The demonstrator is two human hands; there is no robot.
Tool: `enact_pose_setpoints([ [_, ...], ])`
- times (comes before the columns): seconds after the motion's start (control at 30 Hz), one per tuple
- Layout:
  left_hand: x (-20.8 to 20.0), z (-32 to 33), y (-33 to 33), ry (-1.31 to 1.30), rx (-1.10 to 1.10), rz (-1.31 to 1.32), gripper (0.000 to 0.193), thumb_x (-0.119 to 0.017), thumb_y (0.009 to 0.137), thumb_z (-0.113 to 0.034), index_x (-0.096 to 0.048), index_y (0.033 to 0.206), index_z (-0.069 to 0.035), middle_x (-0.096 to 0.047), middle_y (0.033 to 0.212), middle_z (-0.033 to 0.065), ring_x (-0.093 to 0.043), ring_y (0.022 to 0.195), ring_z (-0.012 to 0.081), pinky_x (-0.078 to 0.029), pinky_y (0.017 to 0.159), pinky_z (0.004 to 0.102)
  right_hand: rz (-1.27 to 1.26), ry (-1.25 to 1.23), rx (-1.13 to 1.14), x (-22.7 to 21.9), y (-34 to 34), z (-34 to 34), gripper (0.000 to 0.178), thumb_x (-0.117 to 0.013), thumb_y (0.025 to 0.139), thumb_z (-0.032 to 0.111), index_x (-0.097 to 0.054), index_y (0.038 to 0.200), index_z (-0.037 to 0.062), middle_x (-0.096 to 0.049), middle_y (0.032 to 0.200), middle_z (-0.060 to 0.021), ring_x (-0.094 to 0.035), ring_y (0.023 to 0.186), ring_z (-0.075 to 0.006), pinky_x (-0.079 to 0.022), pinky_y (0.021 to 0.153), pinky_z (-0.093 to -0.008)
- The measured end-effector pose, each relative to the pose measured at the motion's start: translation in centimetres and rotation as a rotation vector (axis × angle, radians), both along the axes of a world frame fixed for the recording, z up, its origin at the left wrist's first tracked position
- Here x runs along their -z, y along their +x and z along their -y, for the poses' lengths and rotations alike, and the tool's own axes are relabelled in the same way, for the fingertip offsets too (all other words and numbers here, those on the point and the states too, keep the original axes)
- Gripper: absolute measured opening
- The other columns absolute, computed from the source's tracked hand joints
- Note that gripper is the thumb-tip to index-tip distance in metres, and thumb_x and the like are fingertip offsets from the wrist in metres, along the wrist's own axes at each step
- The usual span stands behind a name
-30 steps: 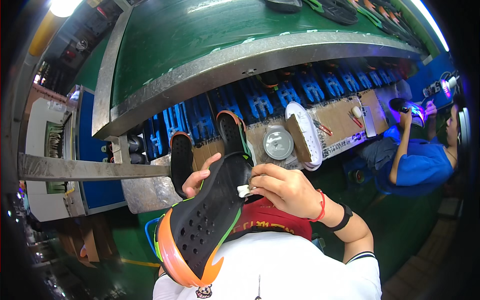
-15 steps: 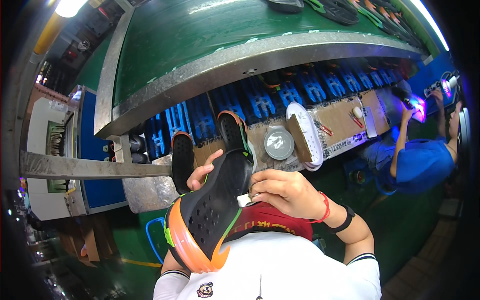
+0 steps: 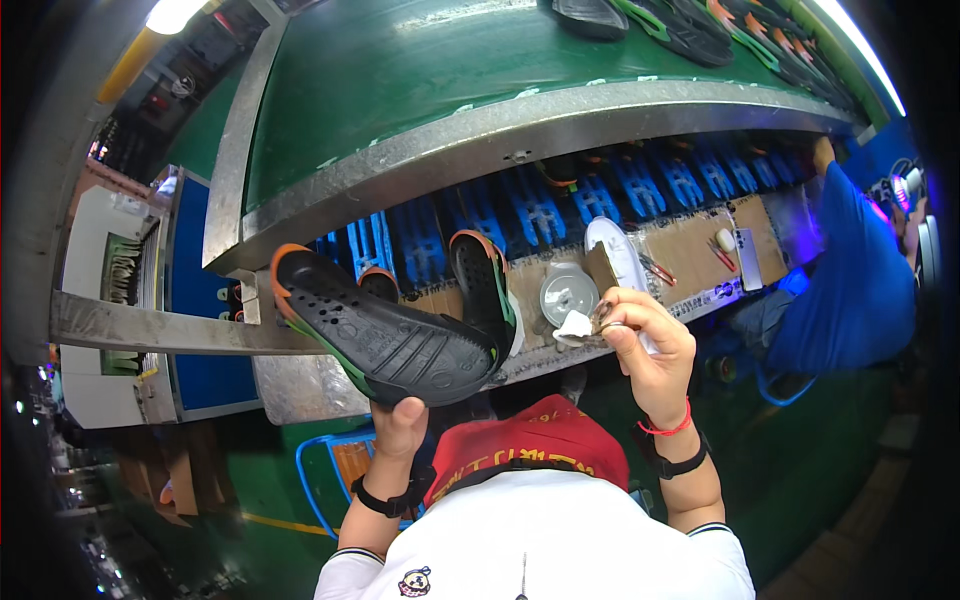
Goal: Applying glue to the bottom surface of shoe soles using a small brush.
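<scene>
My left hand (image 3: 400,428) grips a black shoe sole (image 3: 400,335) with orange and green edging from below. The sole is tilted, its ridged side showing, and it hides most of the left fingers. In a pinch, my right hand (image 3: 655,350) holds a small metal clip-like tool (image 3: 604,318) with a white pad (image 3: 573,325) at its end. The pad is at the near rim of a round pale dish (image 3: 568,287); whether they touch I cannot tell. Behind the held sole stand two more black soles, a taller one (image 3: 475,275) and a partly hidden one (image 3: 378,283).
A white perforated sole (image 3: 618,255), red-handled tools (image 3: 722,255) and a phone (image 3: 747,258) lie on the cardboard-covered bench (image 3: 690,242). Blue frames (image 3: 540,215) line up beneath the metal-edged green shelf (image 3: 420,85). At right, a person in blue (image 3: 840,280) reaches toward the shelf.
The sole has been turned over and lifted left, away from my body. My right hand has moved from the sole rightward to the dish. The person in blue has shifted and raised an arm.
</scene>
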State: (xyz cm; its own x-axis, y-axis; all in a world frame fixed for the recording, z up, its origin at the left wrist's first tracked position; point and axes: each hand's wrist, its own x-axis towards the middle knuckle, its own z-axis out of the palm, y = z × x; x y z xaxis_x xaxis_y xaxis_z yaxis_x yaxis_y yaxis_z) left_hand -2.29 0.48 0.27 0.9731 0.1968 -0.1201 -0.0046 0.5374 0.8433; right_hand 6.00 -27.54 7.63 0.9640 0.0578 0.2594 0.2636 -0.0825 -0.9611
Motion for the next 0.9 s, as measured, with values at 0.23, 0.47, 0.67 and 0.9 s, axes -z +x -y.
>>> enact_pose_setpoints([
  [0.23, 1.3, -0.7, -0.9, -0.238, 0.079, -0.013, 0.079, -0.082, 0.077, -0.033, -0.048, 0.142, -0.003, -0.056, 0.141, 0.0111, -0.054, 0.131, 0.0275, -0.040, 0.114, 0.0446, -0.014, -0.027, -0.050, 0.9, -0.6, 0.0, 0.009, -0.073, 0.085, -0.002, -0.069, 0.092, -0.0052, -0.070, 0.100, -0.0145, -0.068, 0.087, -0.0204, -0.053, 0.076, -0.0291],
  [0.47, -0.2, 1.0, -0.7, -0.019, 0.159, 0.053, 0.100, -0.087, 0.075, -0.039, -0.033, 0.150, -0.001, -0.048, 0.146, 0.0134, -0.050, 0.133, 0.0293, -0.040, 0.113, 0.0439, -0.029, -0.035, 0.004, 2.0, -0.9, 0.7, 0.010, -0.073, 0.084, -0.003, -0.070, 0.092, -0.0048, -0.070, 0.101, -0.0154, -0.068, 0.088, -0.0214, -0.053, 0.078, -0.0291],
  [0.67, -3.5, 5.4, 7.2, 0.108, 0.445, 0.377, 0.126, -0.089, 0.068, -0.044, -0.012, 0.158, -0.001, -0.024, 0.162, 0.0185, -0.042, 0.141, 0.0296, -0.035, 0.118, 0.0462, -0.056, 0.127, 0.322, 3.0, -1.1, 3.6, 0.005, -0.067, 0.093, 0.001, -0.069, 0.092, -0.0045, -0.068, 0.110, -0.0089, -0.049, 0.059, -0.0014, -0.035, 0.049, -0.0178],
  [0.9, -11.7, 11.7, 26.0, -0.399, 0.300, 0.126, 0.065, -0.052, 0.103, -0.041, -0.033, 0.148, 0.001, -0.044, 0.148, 0.0204, -0.052, 0.129, 0.0325, -0.039, 0.116, 0.0483, -0.115, 0.131, 0.363, 3.9, -2.1, 5.7, 0.008, -0.067, 0.096, 0.003, -0.070, 0.101, -0.0012, -0.069, 0.096, -0.0052, -0.046, 0.053, -0.0005, -0.034, 0.048, -0.0175],
])
